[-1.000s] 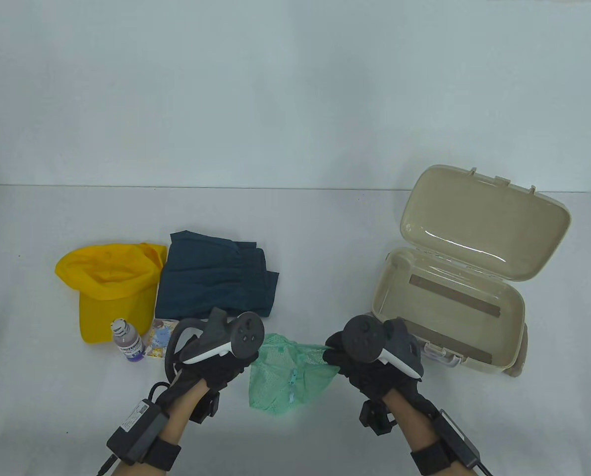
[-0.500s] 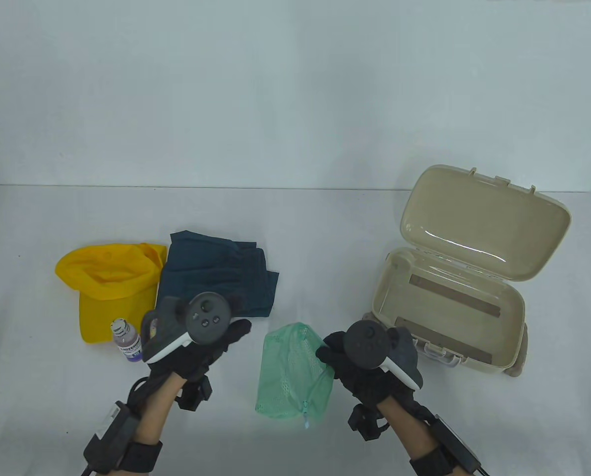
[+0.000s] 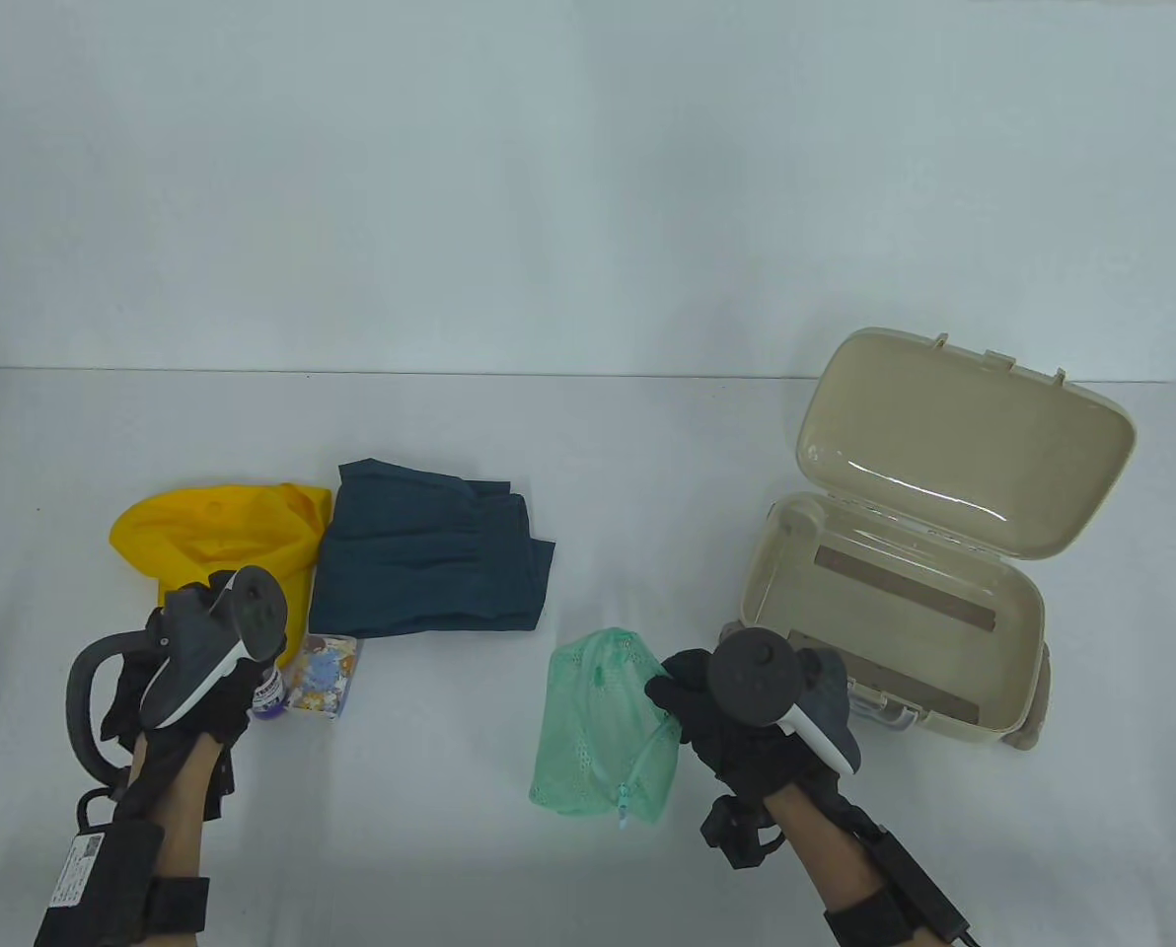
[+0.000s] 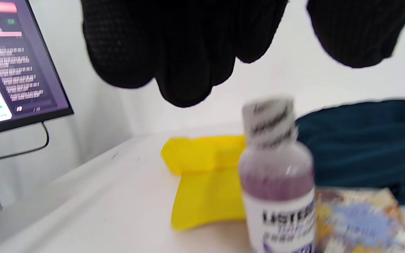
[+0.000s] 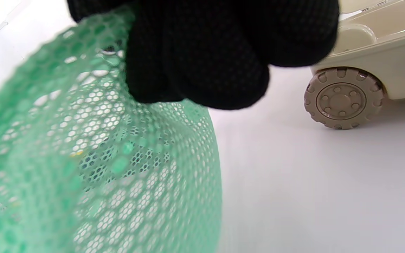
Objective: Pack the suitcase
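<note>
My right hand [image 3: 682, 695] pinches the rim of a green mesh bag [image 3: 603, 725], holding it up just above the table; its fingers [image 5: 202, 59] curl round the mesh [image 5: 93, 161]. My left hand [image 3: 203, 671] hovers over a small purple mouthwash bottle [image 3: 270, 702] [image 4: 280, 182], fingers [image 4: 185, 52] hanging loosely above its cap without touching it. The open beige suitcase [image 3: 1022, 612] lies at the right, empty inside.
A yellow cap [image 3: 203, 538] [image 4: 206, 175] and folded dark blue shorts [image 3: 430, 562] [image 4: 364, 140] lie at the left. A small patterned packet [image 3: 325, 677] [image 4: 357, 218] sits beside the bottle. The suitcase wheel [image 5: 343, 98] is near my right hand. A monitor [image 4: 9, 59] stands off the table's left.
My left hand let go of the mesh bag and moved left to above the bottle. The right hand keeps the bag, which shifted slightly right and now hangs from that hand alone.
</note>
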Motion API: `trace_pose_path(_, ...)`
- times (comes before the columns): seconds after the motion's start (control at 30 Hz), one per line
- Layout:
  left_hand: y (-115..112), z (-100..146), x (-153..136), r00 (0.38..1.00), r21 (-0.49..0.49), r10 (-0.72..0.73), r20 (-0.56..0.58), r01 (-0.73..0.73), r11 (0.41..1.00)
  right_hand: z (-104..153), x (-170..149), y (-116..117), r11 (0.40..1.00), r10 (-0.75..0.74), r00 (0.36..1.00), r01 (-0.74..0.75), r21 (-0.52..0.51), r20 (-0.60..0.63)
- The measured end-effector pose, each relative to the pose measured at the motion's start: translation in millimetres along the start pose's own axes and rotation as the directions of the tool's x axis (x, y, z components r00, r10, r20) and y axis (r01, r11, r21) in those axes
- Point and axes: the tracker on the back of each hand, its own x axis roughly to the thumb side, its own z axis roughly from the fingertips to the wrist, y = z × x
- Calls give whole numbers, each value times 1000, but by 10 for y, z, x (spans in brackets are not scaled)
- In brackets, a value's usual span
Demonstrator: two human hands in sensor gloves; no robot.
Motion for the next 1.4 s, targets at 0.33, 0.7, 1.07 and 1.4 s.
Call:
trace_pose_path(0.33, -288, -70, 92, 999, -9, -44, -28, 44, 999, -4, -3, -4, 1000, 8, 1000, -8, 2, 1)
trace_pose_path(0.7, 171, 147, 68, 994, 133, 106, 35, -110, 985, -14, -4, -7, 1000, 9, 1000, -9, 8, -2)
trace_pose_path(1.07, 852, 695, 764, 793, 151, 409, 451, -520, 841, -22, 4, 5, 1000, 1, 1000, -1, 25, -2)
trace_pose_path(1.4, 767, 1027, 1511, 643, 84, 378, 666, -568, 818, -38, -2, 38, 996, -54, 998, 55, 70, -16)
